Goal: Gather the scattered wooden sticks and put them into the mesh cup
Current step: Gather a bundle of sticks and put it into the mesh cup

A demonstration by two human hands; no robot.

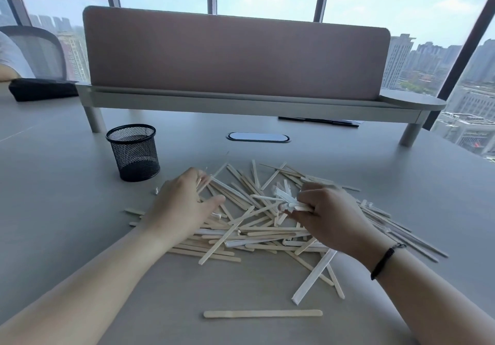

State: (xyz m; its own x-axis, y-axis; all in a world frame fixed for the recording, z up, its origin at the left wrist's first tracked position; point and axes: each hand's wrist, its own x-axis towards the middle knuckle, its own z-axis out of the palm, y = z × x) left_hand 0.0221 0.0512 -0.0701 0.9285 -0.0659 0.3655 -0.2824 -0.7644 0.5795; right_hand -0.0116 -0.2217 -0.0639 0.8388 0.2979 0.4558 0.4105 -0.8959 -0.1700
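You had barely begun. The mesh cup [133, 152] stood upright on the table [53, 183], off to the left and behind the heap, and through its black wire wall nothing pale showed; as far as could be told, it held no sticks at all. The wooden sticks [254, 226] lay in one loose, crisscrossed pile in front of you, spread from your left forearm across to well past your right wrist. A single stick [262, 313] lay apart, nearest to you, and a few more trailed out at the right edge of the heap.

Your right hand [329, 216] was closed around a small bundle of sticks [288, 201], lifted a little above the pile, their ends poking out to the left of your fingers. That was the only gathered lot in sight. Your left hand [184, 205] lay flat over the left side of the heap with a wide grip, thumb spread, fingertips among the sticks; whether it had pinched any of them could not be told.

So almost everything was left, by my reading: the bundle in your right hand had yet to reach the cup, and nearly the whole pile, the stray included, had yet to be collected.
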